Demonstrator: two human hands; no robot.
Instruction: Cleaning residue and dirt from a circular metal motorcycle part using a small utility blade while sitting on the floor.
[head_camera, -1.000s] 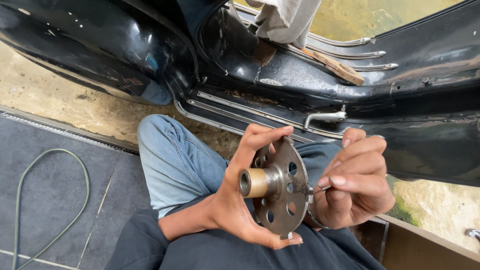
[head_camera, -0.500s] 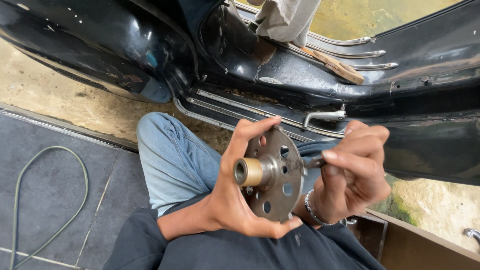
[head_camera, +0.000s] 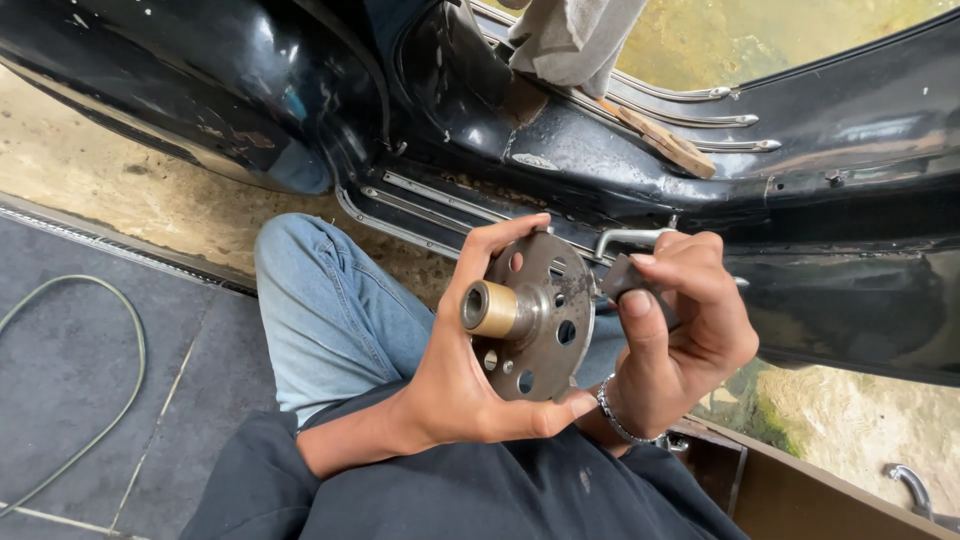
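My left hand grips a round metal hub plate by its rim, thumb at the bottom edge and fingers over the top. The plate has several holes and a brass-coloured sleeve sticking out of its centre toward me. My right hand is closed around a small dark tool held against the plate's upper right edge. A metal bracelet sits on my right wrist. The plate is held above my lap, over my blue jeans.
A black scooter body lies across the top, with chrome floor strips, a wooden piece and grey cloth. A green hose curves on the dark mat at left. A brown box edge is at lower right.
My right hand has risen from the plate's lower right edge to its upper right edge, and the dark tool now shows in its fingers. The plate has tilted slightly in my left hand.
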